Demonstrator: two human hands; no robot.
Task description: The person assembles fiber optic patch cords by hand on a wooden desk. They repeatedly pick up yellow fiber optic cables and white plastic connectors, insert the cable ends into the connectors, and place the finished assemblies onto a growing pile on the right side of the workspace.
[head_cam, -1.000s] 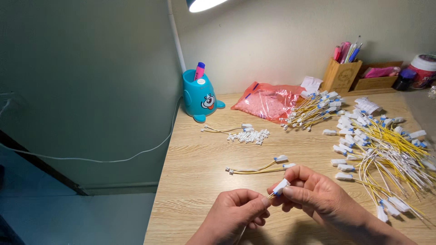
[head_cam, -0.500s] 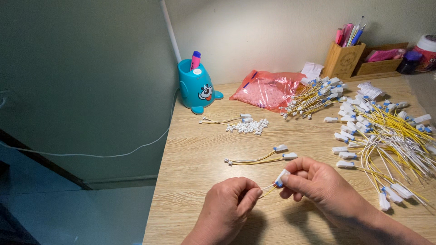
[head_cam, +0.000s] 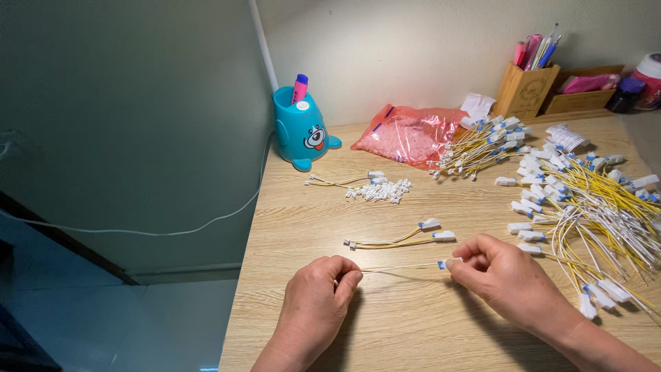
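Pinching a thin yellow-white wire lead (head_cam: 403, 266) at both ends — left hand (head_cam: 318, 297) closed on the bare end, right hand (head_cam: 508, 281) closed on the white connector w/ blue tab. Stretching it taut just above the tabletop (head_cam: 413, 331). Lying just beyond — a finished wire pair (head_cam: 399, 240). Sprawling at right, a big pile of leads (head_cam: 599, 200).

The left hand (head_cam: 318, 297) and right hand (head_cam: 507, 279) pinch opposite ends of a thin yellow-and-white wire lead (head_cam: 403, 266), stretched taut between them over the pale wooden desk (head_cam: 413, 331); just beyond the grip lie two finished yellow leads with white connectors (head_cam: 403, 240)
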